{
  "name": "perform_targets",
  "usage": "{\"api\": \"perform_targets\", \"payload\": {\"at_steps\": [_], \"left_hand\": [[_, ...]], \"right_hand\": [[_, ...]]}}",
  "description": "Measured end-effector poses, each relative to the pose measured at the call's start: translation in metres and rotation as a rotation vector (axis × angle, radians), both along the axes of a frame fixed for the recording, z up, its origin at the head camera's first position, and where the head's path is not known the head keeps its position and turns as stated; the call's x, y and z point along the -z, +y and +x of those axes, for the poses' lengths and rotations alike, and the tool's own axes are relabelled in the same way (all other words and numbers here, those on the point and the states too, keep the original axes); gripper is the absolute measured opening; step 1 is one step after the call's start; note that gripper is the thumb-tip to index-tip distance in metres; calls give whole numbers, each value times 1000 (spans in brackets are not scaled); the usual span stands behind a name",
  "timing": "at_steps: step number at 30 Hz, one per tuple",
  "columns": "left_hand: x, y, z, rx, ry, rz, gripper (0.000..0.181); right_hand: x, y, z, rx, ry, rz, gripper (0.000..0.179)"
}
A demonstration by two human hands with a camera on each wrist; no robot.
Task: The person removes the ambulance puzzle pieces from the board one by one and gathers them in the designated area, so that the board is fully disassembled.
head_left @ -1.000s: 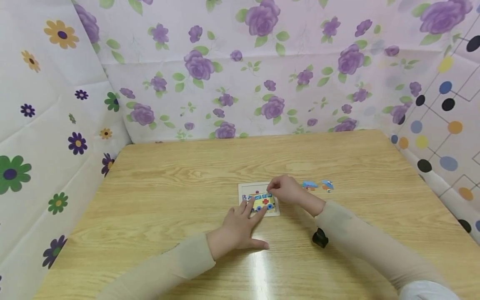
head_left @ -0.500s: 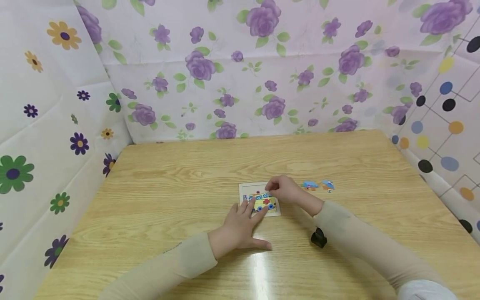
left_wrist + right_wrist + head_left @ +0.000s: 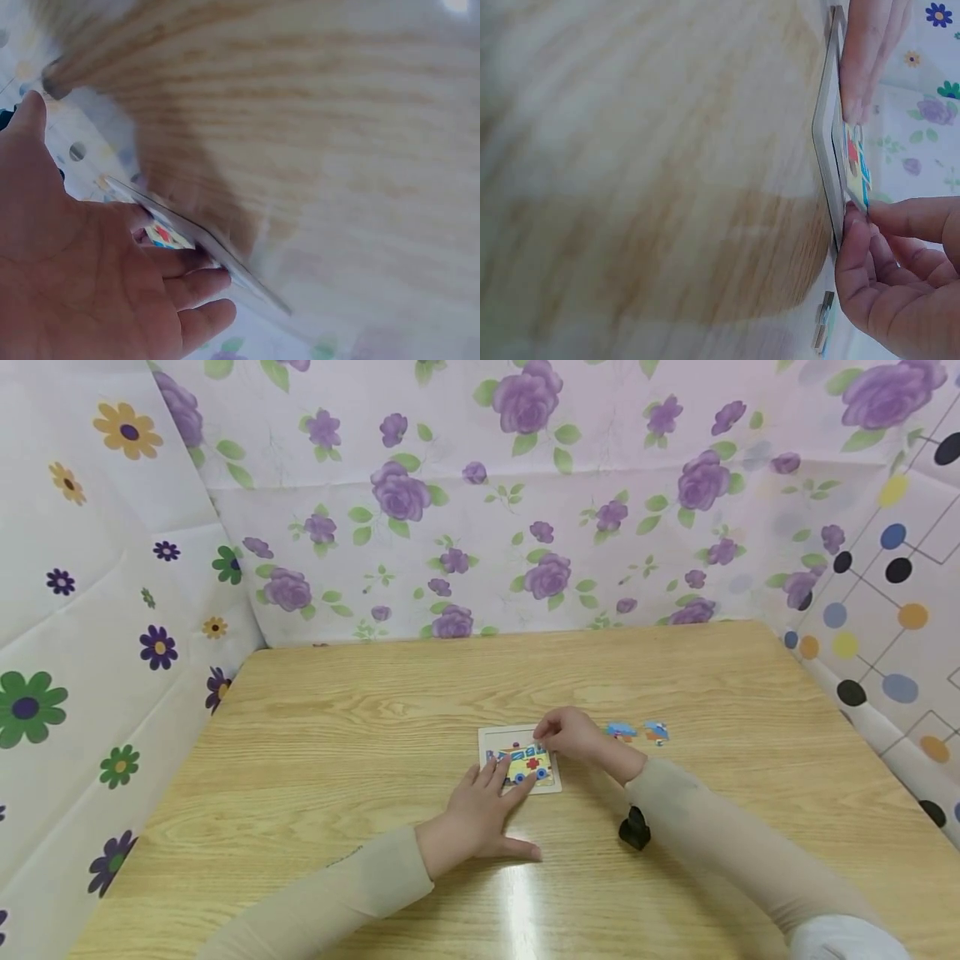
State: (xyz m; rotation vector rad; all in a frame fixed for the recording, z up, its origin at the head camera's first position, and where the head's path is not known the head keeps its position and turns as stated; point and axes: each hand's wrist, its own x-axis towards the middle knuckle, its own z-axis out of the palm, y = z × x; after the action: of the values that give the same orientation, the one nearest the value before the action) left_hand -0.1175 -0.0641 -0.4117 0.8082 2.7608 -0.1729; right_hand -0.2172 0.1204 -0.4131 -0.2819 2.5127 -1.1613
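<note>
A jigsaw puzzle in a pale frame (image 3: 551, 789) lies on the table, its yellow ambulance picture (image 3: 532, 763) with a red cross partly covered by fingers. My left hand (image 3: 478, 810) rests over the lower left of it with fingers spread and nearly straight, fingertips on the picture and thumb out to the side. At the upper right corner, my right hand (image 3: 572, 733) pinches the edge of a puzzle piece (image 3: 856, 176) between thumb and forefinger. That piece sits tilted up from the frame in the right wrist view.
Two loose blue and orange puzzle pieces, a nearer one (image 3: 621, 730) and one farther right (image 3: 656, 731), lie beyond my right hand. A small black object (image 3: 634, 829) shows beside the right sleeve. Flower-printed cloth (image 3: 450, 527) stands behind the wooden table (image 3: 337, 718).
My right hand shifts only slightly at the puzzle's upper right corner, and its forearm moves a little. The left hand stays on the puzzle.
</note>
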Motion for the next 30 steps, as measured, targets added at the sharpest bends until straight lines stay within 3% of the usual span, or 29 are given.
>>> {"api": "perform_targets", "payload": {"at_steps": [7, 15, 21, 30], "left_hand": [[-3, 1, -2, 17, 47, -42, 101], [-1, 1, -3, 32, 58, -101, 103], [0, 1, -2, 30, 55, -106, 104], [-1, 1, 2, 20, 45, -109, 105]], "right_hand": [[3, 4, -4, 61, -74, -82, 7], [2, 11, -3, 59, -89, -132, 11], [-7, 19, -3, 41, -59, -159, 15], [-23, 51, 3, 76, -58, -194, 19]]}}
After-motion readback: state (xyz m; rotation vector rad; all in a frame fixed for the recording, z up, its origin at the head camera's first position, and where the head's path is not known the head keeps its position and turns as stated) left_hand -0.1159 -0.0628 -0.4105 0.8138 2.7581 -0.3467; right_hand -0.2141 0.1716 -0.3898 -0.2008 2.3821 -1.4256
